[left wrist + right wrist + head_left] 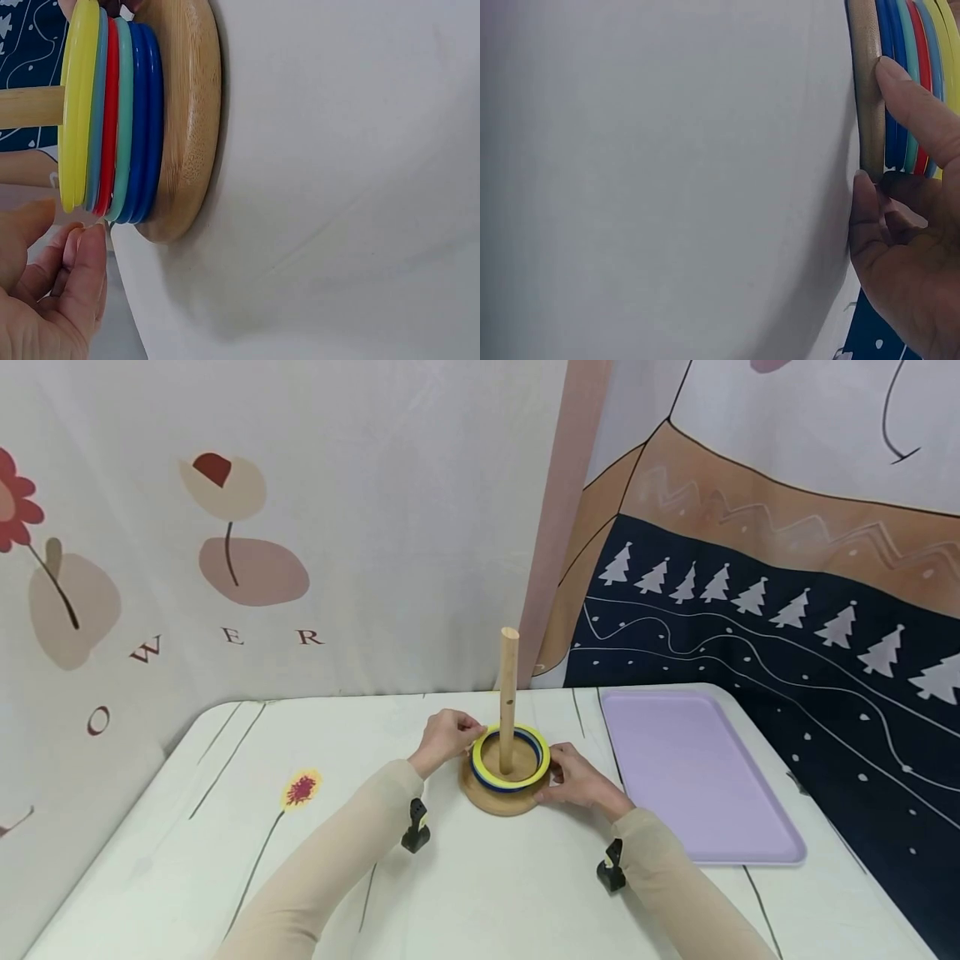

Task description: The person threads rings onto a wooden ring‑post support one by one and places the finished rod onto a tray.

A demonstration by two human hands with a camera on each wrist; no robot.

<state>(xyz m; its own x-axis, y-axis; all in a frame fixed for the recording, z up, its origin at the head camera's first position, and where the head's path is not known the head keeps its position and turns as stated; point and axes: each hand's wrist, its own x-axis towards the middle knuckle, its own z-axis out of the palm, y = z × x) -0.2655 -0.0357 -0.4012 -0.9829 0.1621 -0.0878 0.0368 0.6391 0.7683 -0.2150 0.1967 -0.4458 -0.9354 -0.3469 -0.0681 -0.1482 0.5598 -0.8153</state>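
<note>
A wooden ring stand has a round base (501, 807) and an upright peg (508, 672). Rings are stacked round the peg: yellow rings (78, 112) on top, then a grey-blue ring (97, 120), a red ring (109, 120), a teal ring (125, 112) and dark blue rings (154, 120) lowest. My left hand (444, 739) is at the stack's left side, thumb and fingertips apart and close to the ring edges. On the right, my right hand (579, 779) holds the base's edge, thumb against its rim beside the blue rings and fingers curled at its side.
A shallow lilac tray (697, 777) lies on the table right of the stand. Patterned cloth (412, 527) hangs behind the table's back edge, and dark cloth with white trees (825, 710) hangs along its right side.
</note>
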